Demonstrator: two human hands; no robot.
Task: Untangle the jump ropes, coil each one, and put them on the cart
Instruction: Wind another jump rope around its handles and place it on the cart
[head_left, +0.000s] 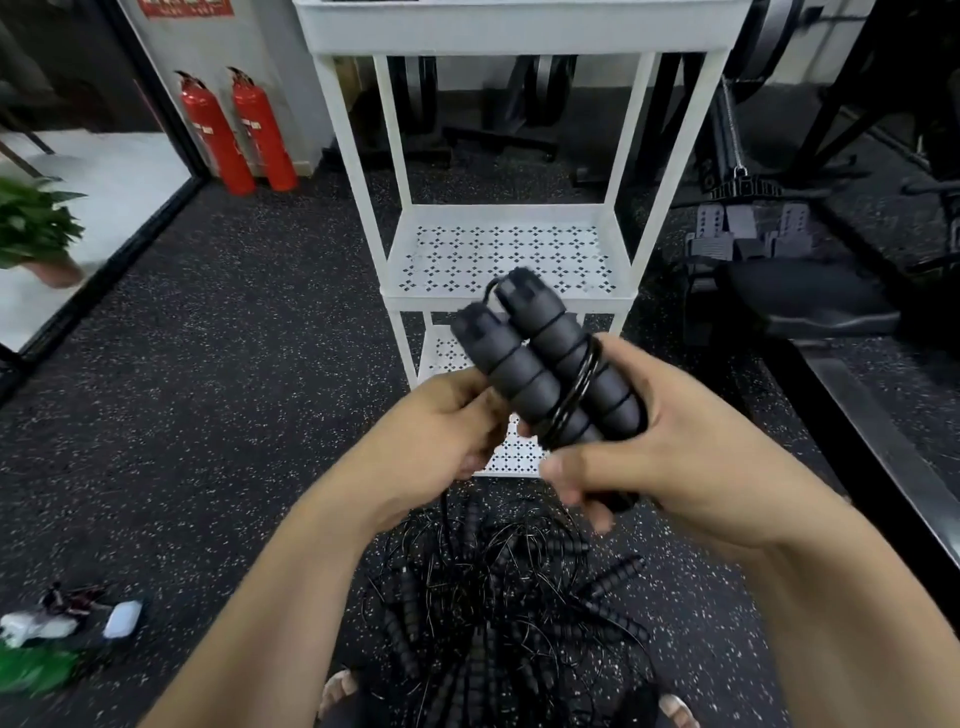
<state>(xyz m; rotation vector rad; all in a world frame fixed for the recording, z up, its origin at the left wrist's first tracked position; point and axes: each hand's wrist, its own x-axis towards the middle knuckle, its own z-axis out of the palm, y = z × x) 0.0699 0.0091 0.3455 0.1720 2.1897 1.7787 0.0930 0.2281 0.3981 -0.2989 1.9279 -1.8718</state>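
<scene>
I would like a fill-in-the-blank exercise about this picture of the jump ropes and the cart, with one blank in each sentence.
The left hand and the right hand hold ____ black handles side by side.
The cart behind them is ____ in colour.
The tangled pile of ropes lies on the ____.
Two ____ fire extinguishers stand at the left.
Missing words: two; white; floor; red.

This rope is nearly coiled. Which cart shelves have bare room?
The middle shelf is bare between the white posts. The lower shelf looks bare where visible; the held rope covers part. The floor pile of ropes is crowded.
</scene>
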